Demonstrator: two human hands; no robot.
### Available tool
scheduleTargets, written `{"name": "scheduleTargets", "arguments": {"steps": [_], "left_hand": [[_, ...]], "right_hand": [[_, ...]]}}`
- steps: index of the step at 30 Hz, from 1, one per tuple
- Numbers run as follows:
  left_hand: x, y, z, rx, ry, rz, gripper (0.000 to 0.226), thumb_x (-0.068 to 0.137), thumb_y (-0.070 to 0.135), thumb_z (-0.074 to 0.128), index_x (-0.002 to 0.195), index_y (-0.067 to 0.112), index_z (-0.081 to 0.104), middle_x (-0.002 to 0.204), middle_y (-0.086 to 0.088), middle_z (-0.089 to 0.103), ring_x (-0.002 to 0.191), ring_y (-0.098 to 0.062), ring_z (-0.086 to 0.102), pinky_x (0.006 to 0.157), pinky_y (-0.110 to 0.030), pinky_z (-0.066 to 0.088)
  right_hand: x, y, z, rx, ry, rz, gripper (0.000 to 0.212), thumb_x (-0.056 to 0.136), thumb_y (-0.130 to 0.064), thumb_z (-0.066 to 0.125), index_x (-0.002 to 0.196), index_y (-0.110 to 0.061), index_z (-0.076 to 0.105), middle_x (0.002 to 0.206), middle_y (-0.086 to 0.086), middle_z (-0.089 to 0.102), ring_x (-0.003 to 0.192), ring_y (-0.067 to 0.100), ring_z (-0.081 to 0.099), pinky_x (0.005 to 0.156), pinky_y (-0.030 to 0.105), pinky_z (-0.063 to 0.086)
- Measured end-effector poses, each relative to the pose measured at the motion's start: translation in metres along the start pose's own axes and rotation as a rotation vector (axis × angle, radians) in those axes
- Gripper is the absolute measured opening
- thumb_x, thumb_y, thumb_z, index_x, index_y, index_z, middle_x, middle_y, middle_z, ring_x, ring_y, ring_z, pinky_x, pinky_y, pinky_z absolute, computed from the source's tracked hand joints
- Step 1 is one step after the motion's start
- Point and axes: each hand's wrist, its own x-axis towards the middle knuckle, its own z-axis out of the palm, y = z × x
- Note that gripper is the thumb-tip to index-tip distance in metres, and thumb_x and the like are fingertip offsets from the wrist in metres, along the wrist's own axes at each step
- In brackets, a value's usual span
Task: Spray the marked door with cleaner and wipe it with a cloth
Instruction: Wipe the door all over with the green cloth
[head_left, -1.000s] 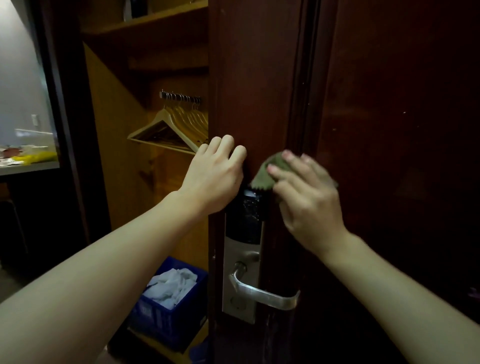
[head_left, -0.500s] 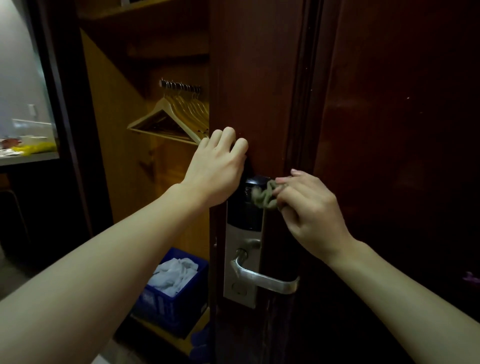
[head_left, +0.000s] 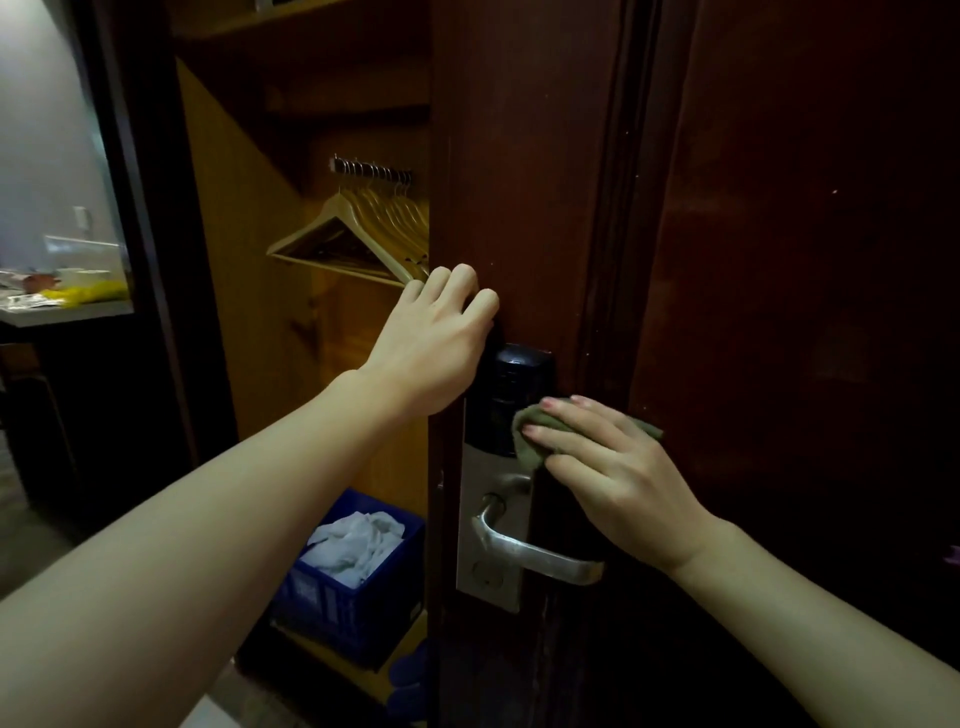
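The right hand (head_left: 618, 473) pressed a crumpled green cloth (head_left: 530, 439) against the lock plate (head_left: 493, 483), its fingers lying fairly straight over the cloth, with a corner of cloth showing past the knuckles on the far side. The cloth sat at the lower edge of the lock's black upper panel (head_left: 511, 395), above the silver lever handle (head_left: 540, 558), which pointed right below the wrist.

The left hand (head_left: 436, 343) gripped the edge of the dark wooden door (head_left: 519, 182) just above the lock, fingers curled round that edge and out of sight behind it.

Left of the door an open wardrobe showed a row of pale wooden hangers (head_left: 358, 234) on a short rail. Beneath them, on the wardrobe floor, stood a blue crate (head_left: 343, 597) with white cloths (head_left: 353, 545) heaped inside. Far left, well apart from the door, a counter (head_left: 67, 312) carried something yellow (head_left: 88, 293) and other small items too blurred to tell.
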Motion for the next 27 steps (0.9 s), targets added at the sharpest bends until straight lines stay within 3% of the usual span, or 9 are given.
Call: {"name": "scheduleTargets", "arguments": {"steps": [6,14,18,21,27], "left_hand": [[0.0,-0.002,0.001,-0.007,-0.025,0.013,0.021,0.095,0.021,0.036,0.101,0.006,0.051,0.099,-0.014,0.049,0.082,-0.03,0.044,0.067,-0.044,0.042],[0.002,-0.001,0.002,-0.024,-0.007,0.005,0.018,0.097,0.02,0.04,0.098,0.005,0.051,0.098,-0.014,0.048,0.081,-0.029,0.043,0.066,-0.045,0.041],[0.002,0.0,0.002,-0.027,0.011,-0.008,0.018,0.096,0.021,0.042,0.095,0.004,0.05,0.097,-0.014,0.047,0.08,-0.03,0.042,0.064,-0.043,0.041],[0.004,0.003,0.003,-0.038,0.029,-0.025,0.022,0.093,0.023,0.039,0.094,0.004,0.05,0.095,-0.016,0.048,0.079,-0.03,0.042,0.063,-0.041,0.041],[0.005,0.008,0.003,-0.038,0.034,-0.063,0.033,0.097,0.036,0.039,0.095,0.006,0.051,0.096,-0.014,0.048,0.083,-0.029,0.044,0.067,-0.042,0.041]], "right_hand": [[0.035,-0.006,0.002,-0.003,0.147,0.085,0.014,0.096,0.001,0.059,0.096,-0.001,0.073,0.126,0.015,0.066,0.131,0.032,0.052,0.109,0.05,0.042],[0.001,-0.014,0.015,0.015,-0.029,-0.048,0.02,0.099,-0.004,0.056,0.091,-0.003,0.074,0.119,0.012,0.07,0.135,0.031,0.048,0.112,0.048,0.038],[0.022,-0.006,0.002,-0.001,0.069,-0.001,0.016,0.096,-0.001,0.06,0.088,-0.003,0.074,0.115,0.012,0.071,0.128,0.031,0.055,0.108,0.048,0.043],[0.043,0.017,-0.005,-0.098,0.157,0.101,0.016,0.096,0.001,0.058,0.102,0.0,0.073,0.126,0.015,0.066,0.13,0.035,0.052,0.107,0.051,0.042],[0.025,0.013,0.003,-0.215,0.111,0.136,0.024,0.1,0.0,0.051,0.117,0.001,0.068,0.128,0.018,0.064,0.132,0.033,0.051,0.11,0.049,0.041]]}}
